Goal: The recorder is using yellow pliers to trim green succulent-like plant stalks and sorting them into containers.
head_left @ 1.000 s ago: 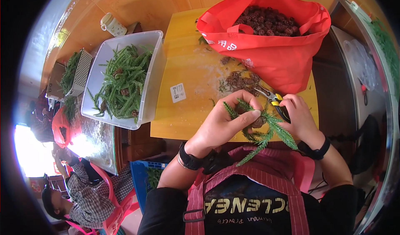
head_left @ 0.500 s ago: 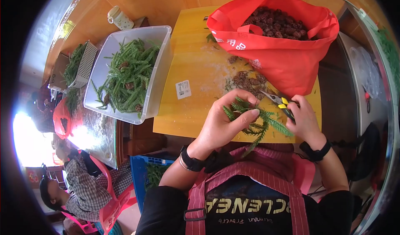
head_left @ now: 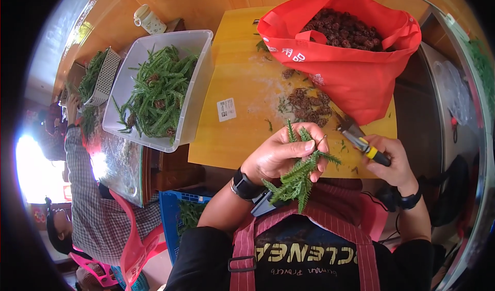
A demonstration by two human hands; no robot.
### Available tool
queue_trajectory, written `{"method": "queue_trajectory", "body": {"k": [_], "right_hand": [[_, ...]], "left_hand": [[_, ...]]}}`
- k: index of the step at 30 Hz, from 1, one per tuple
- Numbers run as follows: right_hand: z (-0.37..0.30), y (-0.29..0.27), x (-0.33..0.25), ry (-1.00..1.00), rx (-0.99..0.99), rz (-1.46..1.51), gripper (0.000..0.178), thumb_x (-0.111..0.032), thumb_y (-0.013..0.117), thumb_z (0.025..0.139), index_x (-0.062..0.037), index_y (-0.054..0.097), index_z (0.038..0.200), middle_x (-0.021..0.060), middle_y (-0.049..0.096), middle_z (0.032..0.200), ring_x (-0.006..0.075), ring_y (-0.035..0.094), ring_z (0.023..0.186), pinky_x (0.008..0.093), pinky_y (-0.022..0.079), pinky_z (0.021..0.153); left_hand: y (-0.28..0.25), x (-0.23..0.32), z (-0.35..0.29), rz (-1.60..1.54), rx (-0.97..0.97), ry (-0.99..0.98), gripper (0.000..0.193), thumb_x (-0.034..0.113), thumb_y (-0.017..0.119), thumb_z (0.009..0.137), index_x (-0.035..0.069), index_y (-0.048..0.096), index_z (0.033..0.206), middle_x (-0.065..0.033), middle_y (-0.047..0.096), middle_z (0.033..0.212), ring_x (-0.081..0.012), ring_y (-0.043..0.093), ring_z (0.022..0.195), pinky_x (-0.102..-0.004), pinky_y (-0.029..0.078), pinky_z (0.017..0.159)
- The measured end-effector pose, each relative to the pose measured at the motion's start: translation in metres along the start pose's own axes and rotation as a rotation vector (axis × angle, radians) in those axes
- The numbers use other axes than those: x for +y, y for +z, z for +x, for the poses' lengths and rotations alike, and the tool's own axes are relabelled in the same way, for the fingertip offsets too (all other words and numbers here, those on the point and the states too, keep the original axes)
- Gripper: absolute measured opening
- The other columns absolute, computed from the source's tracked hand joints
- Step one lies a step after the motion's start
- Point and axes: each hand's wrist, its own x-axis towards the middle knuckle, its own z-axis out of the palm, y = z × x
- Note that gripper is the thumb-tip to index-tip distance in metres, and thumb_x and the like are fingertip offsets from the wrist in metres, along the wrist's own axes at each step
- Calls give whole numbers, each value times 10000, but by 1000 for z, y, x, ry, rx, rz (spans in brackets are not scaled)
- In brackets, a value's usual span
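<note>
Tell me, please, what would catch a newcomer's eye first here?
A red bag of pinecones, at upper right on the yellow table, stands out first. At left, a translucent bin holds green conifer sprigs. Below the bag, the left hand holds another sprig; the right hand grips pliers.

A bag (head_left: 356, 87) of pine cones (head_left: 343, 29) stands at the far right of a table (head_left: 206, 146), loose cones (head_left: 309, 105) lying before it and a sticker (head_left: 226, 109) to their left. Left of the table, a tub (head_left: 199, 87) holds sprigs (head_left: 160, 84), with a cup (head_left: 149, 20) behind and a basket (head_left: 104, 82) of greenery (head_left: 93, 69) to its left. At the near side, a sprig (head_left: 296, 180) is in the left hand (head_left: 278, 154), pliers (head_left: 372, 151) in the right hand (head_left: 392, 159). Below the table's near left corner sits a crate (head_left: 169, 219); farther left, a co-worker (head_left: 103, 208) sits on a chair (head_left: 133, 239).
</note>
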Motion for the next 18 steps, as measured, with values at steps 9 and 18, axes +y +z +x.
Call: {"method": "queue_trajectory", "body": {"k": [9, 18], "right_hand": [[12, 14, 5, -189, -16, -58, 134, -64, 639, 689, -43, 509, 715, 85, 635, 712, 241, 622, 773, 449, 395, 933], [11, 20, 2, -161, 77, -115, 155, -28, 650, 656, -48, 497, 652, 50, 588, 631, 237, 604, 698, 423, 430, 879]], "left_hand": [[-4, -6, -2, -19, -33, -9, 217, 235, 593, 858, 30, 524, 836, -140, 536, 655, -228, 517, 504, -291, 334, 407], [4, -7, -2, -45, 8, -14, 203, 228, 594, 858, 39, 519, 851, -129, 529, 642, -227, 524, 508, -262, 320, 404]]}}
